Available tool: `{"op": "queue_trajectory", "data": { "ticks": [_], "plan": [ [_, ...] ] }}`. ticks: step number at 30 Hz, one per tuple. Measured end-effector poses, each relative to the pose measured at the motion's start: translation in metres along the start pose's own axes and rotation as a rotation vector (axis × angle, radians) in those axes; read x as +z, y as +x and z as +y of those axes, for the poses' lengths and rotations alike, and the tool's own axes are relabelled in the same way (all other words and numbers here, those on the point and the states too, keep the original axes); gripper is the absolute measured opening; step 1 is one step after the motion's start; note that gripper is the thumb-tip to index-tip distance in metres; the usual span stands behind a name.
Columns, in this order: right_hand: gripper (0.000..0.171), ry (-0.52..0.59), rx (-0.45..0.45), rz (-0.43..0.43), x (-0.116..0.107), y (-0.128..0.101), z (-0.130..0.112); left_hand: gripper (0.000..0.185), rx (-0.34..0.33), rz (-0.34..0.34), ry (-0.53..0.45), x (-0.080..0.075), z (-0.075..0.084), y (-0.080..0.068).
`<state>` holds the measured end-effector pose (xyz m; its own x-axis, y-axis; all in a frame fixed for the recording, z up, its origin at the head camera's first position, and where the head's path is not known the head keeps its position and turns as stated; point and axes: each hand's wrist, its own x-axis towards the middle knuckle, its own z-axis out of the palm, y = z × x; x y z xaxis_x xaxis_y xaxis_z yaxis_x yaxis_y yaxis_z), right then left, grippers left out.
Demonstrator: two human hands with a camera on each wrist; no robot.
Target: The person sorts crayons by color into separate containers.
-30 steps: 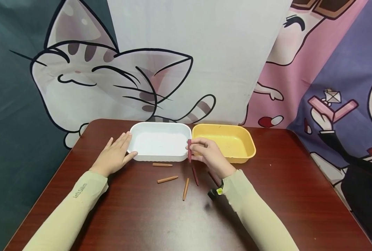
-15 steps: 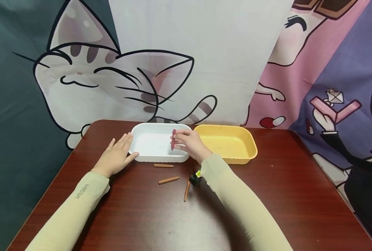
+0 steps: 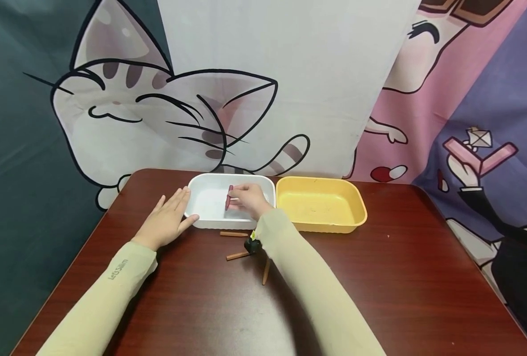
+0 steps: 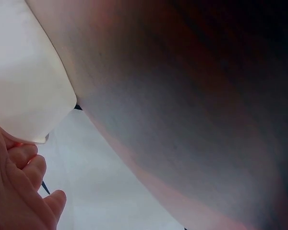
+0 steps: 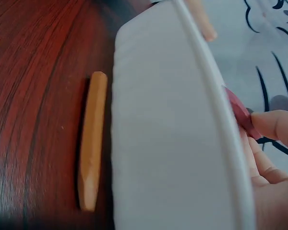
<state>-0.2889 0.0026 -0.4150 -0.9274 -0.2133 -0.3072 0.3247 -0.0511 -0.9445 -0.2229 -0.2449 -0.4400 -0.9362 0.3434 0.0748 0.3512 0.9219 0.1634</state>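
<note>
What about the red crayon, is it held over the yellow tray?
No, the right hand pinches the red crayon at the white tray.

Glossy wood-grain table, smooth white plastic tray, yellow plastic tray, matt cloth backdrop

Head view faces forward-down; 2 close wrist views share its white tray.
</note>
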Motion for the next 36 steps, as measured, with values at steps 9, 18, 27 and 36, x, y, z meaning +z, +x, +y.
{"op": "queue_trajectory", "data": {
  "ticks": [9,18,27,36],
  "plan": [
    [0.017,-0.148,-0.015,0.016,0.021,0.012,0.012,0.083,0.002,0.004,-0.02,-0.001,0.0,0.001],
    [0.011,-0.223,-0.001,0.03,0.025,0.019,0.016,0.082,-0.004,0.003,-0.014,0.0,0.0,0.001],
    [0.012,-0.195,-0.024,0.001,0.015,0.011,0.012,0.082,-0.004,0.008,0.002,-0.001,0.0,0.001],
    [0.02,-0.293,-0.128,-0.025,0.006,-0.005,0.001,0.082,0.0,0.006,-0.011,-0.001,0.001,0.001]
  ]
}}
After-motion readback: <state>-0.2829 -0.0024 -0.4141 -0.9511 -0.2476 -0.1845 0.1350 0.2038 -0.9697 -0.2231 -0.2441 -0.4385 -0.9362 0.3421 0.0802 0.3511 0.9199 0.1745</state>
